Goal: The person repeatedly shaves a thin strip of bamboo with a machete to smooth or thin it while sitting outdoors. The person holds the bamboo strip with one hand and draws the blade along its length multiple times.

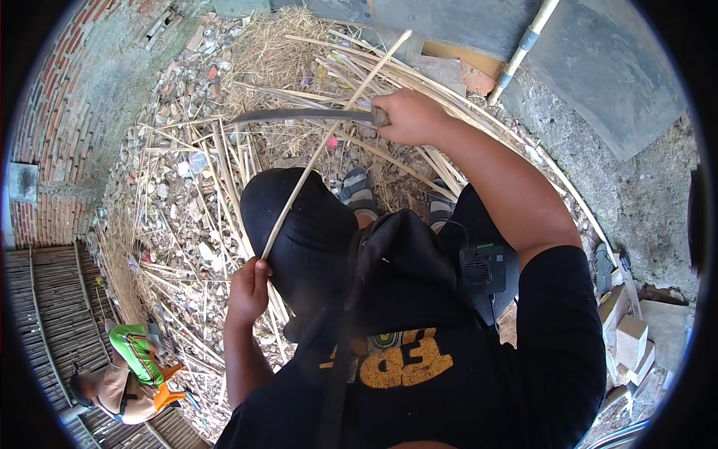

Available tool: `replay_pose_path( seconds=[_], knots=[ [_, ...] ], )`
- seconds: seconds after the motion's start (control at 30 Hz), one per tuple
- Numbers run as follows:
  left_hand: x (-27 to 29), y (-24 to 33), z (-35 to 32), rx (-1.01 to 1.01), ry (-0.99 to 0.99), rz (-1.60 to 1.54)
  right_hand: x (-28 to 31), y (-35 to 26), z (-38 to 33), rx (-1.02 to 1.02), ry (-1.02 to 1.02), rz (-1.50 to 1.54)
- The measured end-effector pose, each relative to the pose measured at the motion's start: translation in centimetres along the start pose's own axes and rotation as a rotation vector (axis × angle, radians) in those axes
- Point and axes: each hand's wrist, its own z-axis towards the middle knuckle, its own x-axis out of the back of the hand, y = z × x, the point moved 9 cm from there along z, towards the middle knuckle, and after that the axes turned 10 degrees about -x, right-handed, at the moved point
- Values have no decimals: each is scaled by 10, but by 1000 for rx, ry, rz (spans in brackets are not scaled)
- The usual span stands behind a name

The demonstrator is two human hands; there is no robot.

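My left hand (250, 288) is closed, with its thumb pressed on a long pale bamboo strip (296, 191). The strip slants across my dark-clad knee, up and to the right. In my right hand (411, 117) is the handle of a machete (288, 115), its long curved blade pointing left. Blade and strip cross in front of me; I cannot tell whether they touch. More split bamboo strips (233, 176) lie loose on the ground between my hands. My sandalled feet (359, 191) are just beyond my lap.
A longer heap of bamboo strips (449, 93) stretches along the far right, beside dry straw (273, 56). Rubble covers the ground (168, 217). Another person (123, 382) sits at lower left by a woven bamboo panel (45, 299). A brick wall (56, 135) stands left; blocks (632, 338) lie right.
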Motion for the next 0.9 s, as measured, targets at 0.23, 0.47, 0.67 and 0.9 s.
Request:
replay_pose_path(
  seconds=[0.23,0.47,0.67,0.9],
  knots=[
    [-5,3,6,-75,38,142,-4,21,16,-28,53,75],
    [-1,3,1,-101,48,113,-11,-15,4,43,22,-39],
    [-1,13,9,-109,6,124,-9,14,13,-71,70,83],
    [-6,14,4,-131,133,329,-14,-6,11,53,-8,-32]
  ],
)
